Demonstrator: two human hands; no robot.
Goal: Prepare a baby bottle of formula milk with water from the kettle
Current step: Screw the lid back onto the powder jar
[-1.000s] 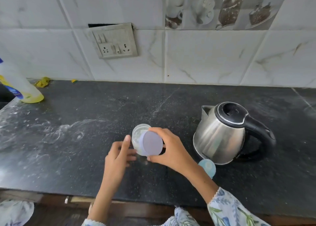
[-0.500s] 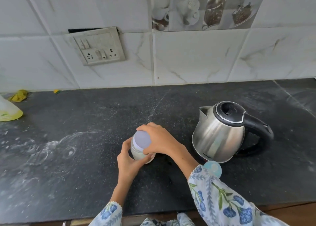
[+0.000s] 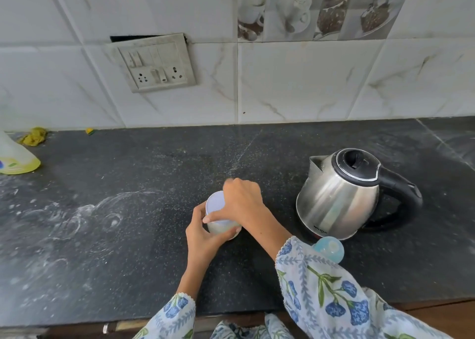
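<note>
A small clear jar of pale formula powder (image 3: 223, 227) stands on the black counter (image 3: 128, 223) in the middle. My left hand (image 3: 203, 233) grips the jar's body from the left. My right hand (image 3: 244, 205) holds the lavender lid (image 3: 215, 204) on top of the jar, fingers curled round its rim. To the right stands a steel kettle (image 3: 339, 197) with a black lid and handle. In front of the kettle stands a light blue baby bottle (image 3: 330, 248), partly hidden behind my right sleeve.
A yellow-based plastic bottle (image 3: 15, 156) stands at the far left, with a yellow rag (image 3: 34, 135) behind it by the wall. A switch-and-socket plate (image 3: 154, 63) is on the tiled wall. White powder smears streak the counter's left part.
The lid was held tilted beside the open jar; it now sits on top of the jar under my right hand. My left hand has closed round the jar's body.
</note>
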